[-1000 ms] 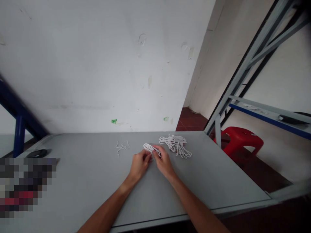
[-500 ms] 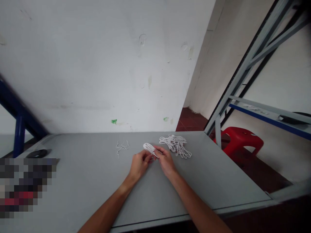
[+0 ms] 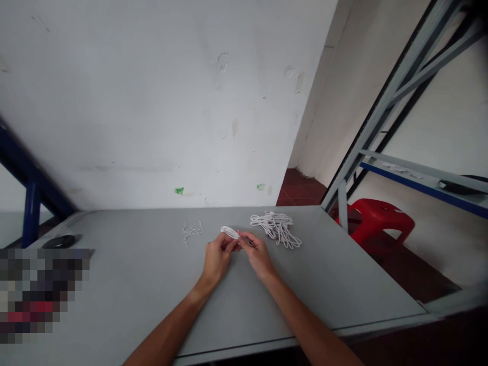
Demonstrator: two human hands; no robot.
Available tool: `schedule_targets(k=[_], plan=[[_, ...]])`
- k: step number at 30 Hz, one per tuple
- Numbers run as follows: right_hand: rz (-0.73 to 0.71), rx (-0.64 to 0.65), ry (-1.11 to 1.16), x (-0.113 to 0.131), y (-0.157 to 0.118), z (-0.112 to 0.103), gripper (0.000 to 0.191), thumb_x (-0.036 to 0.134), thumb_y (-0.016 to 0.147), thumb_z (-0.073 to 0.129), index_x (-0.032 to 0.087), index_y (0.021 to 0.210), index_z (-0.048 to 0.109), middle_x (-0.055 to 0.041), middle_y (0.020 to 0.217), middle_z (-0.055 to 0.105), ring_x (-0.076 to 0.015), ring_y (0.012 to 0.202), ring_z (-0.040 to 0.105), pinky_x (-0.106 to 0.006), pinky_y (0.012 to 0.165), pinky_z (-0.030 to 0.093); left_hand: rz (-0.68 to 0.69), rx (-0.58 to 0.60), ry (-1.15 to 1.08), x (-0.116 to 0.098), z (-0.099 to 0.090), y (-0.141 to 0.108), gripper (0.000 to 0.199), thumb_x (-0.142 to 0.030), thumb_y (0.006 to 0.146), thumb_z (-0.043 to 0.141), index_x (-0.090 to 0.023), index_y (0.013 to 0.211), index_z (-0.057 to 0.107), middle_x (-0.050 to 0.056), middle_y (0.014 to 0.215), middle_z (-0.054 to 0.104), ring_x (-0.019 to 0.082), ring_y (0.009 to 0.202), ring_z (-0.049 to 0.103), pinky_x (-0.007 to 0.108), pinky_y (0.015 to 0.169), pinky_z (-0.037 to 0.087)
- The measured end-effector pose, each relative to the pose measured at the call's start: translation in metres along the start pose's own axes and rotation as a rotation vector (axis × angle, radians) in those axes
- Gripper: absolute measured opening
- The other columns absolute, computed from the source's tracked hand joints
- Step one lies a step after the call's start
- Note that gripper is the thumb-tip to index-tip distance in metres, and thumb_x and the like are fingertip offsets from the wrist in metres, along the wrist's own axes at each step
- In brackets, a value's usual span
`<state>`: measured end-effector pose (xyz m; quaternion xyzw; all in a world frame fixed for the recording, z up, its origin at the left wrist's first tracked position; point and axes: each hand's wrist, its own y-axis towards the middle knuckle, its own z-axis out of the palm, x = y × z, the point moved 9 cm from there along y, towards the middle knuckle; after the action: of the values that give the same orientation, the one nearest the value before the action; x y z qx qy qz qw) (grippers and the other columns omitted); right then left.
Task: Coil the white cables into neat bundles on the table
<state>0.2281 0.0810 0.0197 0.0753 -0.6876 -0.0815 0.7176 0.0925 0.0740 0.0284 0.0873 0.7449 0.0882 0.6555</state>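
My left hand [image 3: 218, 258] and my right hand [image 3: 258, 255] meet above the grey table top [image 3: 133, 290], fingers pinched together on a small looped bundle of white cord [image 3: 230, 232]. Most of the bundle sticks out to the left of my fingers, and its middle is hidden by them. Just beyond my right hand lies a loose tangle of white cord loops [image 3: 275, 229], not touching it. Further left, a few thin white cord scraps [image 3: 192, 232] lie apart on the table.
A black computer mouse [image 3: 59, 242] and a pixelated object [image 3: 38, 295] sit at the table's left. A white wall rises behind the table. To the right stand a red plastic stool [image 3: 375, 221] and a grey metal shelf rack [image 3: 385, 107].
The white cord bundle has shifted left, and less of it shows beyond my fingers. My hands have drawn slightly closer together.
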Motion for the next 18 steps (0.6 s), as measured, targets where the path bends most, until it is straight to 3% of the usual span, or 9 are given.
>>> schedule_targets(k=[4, 10, 18], plan=[[-0.021, -0.008, -0.003, 0.003, -0.001, 0.001, 0.027, 0.035, 0.080, 0.064, 0.021, 0.101, 0.074, -0.0048, 0.090, 0.074, -0.0210, 0.078, 0.067, -0.034, 0.075, 0.053, -0.056, -0.012, -0.135, 0.007, 0.000, 0.002, 0.025, -0.038, 0.076, 0.073, -0.016, 0.075, 0.061, 0.005, 0.073, 0.072, 0.020, 0.070, 0.070, 0.028, 0.068, 0.052], [-0.007, -0.023, 0.009, 0.006, -0.002, 0.003, 0.024, 0.035, 0.079, 0.064, 0.020, 0.096, 0.073, -0.0025, 0.081, 0.071, -0.0174, 0.067, 0.062, -0.029, 0.063, 0.051, -0.187, -0.063, -0.371, 0.024, -0.001, 0.000, 0.040, -0.039, 0.068, 0.080, -0.020, 0.082, 0.046, 0.001, 0.066, 0.071, 0.019, 0.064, 0.069, 0.029, 0.067, 0.051], [-0.134, -0.028, -0.107, 0.015, -0.005, 0.006, 0.019, 0.029, 0.084, 0.058, 0.020, 0.091, 0.073, -0.0046, 0.091, 0.067, -0.0173, 0.075, 0.060, -0.027, 0.066, 0.049, -0.246, -0.112, -0.392, 0.034, -0.001, -0.004, 0.055, -0.037, 0.067, 0.082, -0.019, 0.100, 0.043, 0.001, 0.070, 0.072, 0.016, 0.062, 0.067, 0.026, 0.064, 0.048]])
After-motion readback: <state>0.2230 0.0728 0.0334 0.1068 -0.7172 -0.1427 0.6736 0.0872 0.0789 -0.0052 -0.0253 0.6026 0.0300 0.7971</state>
